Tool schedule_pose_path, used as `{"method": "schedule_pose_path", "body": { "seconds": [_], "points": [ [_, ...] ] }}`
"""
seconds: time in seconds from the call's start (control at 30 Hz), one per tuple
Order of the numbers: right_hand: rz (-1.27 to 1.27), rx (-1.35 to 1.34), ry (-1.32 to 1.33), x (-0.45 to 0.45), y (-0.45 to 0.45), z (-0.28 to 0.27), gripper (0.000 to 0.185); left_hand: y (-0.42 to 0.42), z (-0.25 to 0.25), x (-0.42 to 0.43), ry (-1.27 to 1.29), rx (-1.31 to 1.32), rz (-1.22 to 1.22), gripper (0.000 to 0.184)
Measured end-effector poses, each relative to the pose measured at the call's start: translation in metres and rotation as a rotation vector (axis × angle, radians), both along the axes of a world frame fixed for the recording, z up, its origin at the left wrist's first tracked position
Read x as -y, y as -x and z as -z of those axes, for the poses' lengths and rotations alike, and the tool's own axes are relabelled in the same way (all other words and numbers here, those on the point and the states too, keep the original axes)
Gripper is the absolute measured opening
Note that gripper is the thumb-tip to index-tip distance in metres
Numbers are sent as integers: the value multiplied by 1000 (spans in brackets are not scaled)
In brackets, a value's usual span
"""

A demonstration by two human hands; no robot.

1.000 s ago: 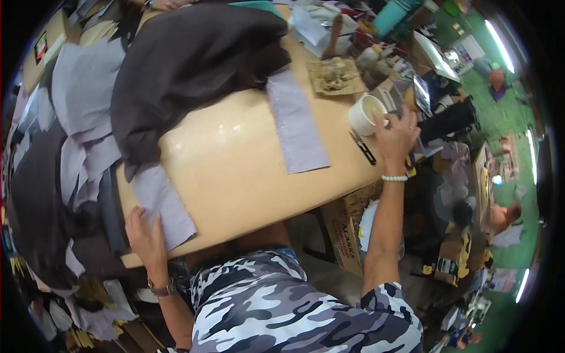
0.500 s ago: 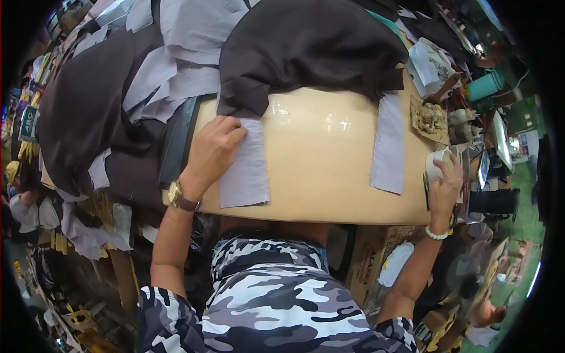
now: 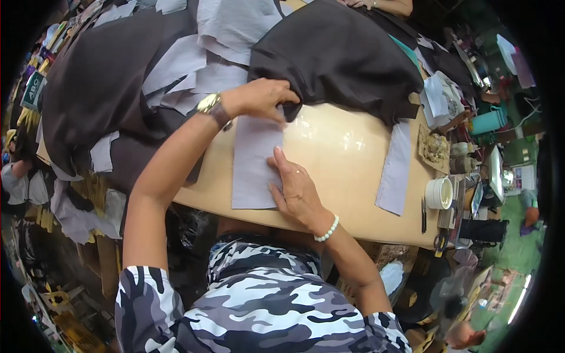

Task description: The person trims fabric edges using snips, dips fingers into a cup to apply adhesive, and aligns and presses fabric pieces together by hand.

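A dark brown fabric piece lies across the back of the board, its front corners over two pale grey fabric strips. My left hand has its fingers curled round the brown fabric's left corner, above the left grey strip. Part of that corner is hidden by the hand. My right hand rests beside the left strip's right edge, thumb and fingers apart, fingertips touching the strip. The right grey strip sticks out from under the fabric's other corner.
On the right edge stand a small white bowl, a black pen-like tool and a stained square pad. More brown fabric and grey scraps are heaped left. Another person's arm reaches in at the far edge.
My right hand has let go of the white bowl and moved left to the left strip. My left hand has moved up and right onto the brown corner. The view has shifted slightly.
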State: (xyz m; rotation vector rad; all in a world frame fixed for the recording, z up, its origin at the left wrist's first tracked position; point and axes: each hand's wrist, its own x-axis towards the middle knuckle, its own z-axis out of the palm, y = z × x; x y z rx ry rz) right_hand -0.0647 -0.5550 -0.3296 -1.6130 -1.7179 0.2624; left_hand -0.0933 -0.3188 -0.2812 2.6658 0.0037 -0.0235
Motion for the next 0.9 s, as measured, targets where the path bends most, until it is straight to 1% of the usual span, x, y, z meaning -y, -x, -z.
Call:
{"method": "schedule_pose_path", "body": {
  "seconds": [0.03, 0.07, 0.1, 0.13, 0.2, 0.23, 0.33, 0.43, 0.53, 0.57, 0.63, 0.7, 0.8, 0.83, 0.9],
  "points": [
    [10, -5, -7, 1, 2, 0, 87, -7, 3, -10, -70, 67, -5, 37],
    [17, -18, -6, 2, 5, 1, 84, -14, 7, -17, -139, 132, -4, 32],
    [27, -27, -6, 3, 6, 3, 81, -24, 9, -25, -90, 100, -17, 24],
    [37, -33, -6, 3, 6, 4, 78, -33, 13, -32, -75, 105, -39, 24],
    [45, -42, 2, 4, 7, 2, 79, -44, 21, -39, -43, 112, -87, 23],
    [48, -50, 6, 4, 7, 1, 79, -45, 24, -41, -21, 111, -99, 26],
    [63, -42, -12, 2, 7, -1, 80, -39, 26, -43, 100, 119, -99, 28],
    [52, -211, 92, -5, -1, -11, 81, -25, 25, -49, 253, 122, -28, 29],
    [58, -237, 154, -10, -6, -14, 80, -23, 36, -58, 468, 154, -19, 28],
    [45, -161, 127, -11, -7, -13, 80, -23, 41, -59, 494, 187, -42, 21],
    [16, -10, 77, -9, -6, -11, 79, -25, 37, -55, 436, 172, -104, 16],
    [15, -34, 80, -8, -6, -10, 79, -25, 33, -51, 431, 138, -135, 8],
    [26, -42, 69, -6, -5, -8, 78, -23, 36, -55, 572, 213, 21, 10],
    [31, -43, 60, -7, -5, -7, 78, -22, 33, -56, 631, 146, 62, 15],
    [26, -96, 75, -7, -6, -6, 78, -16, 28, -53, 588, 75, 109, 19]
  ]
}}
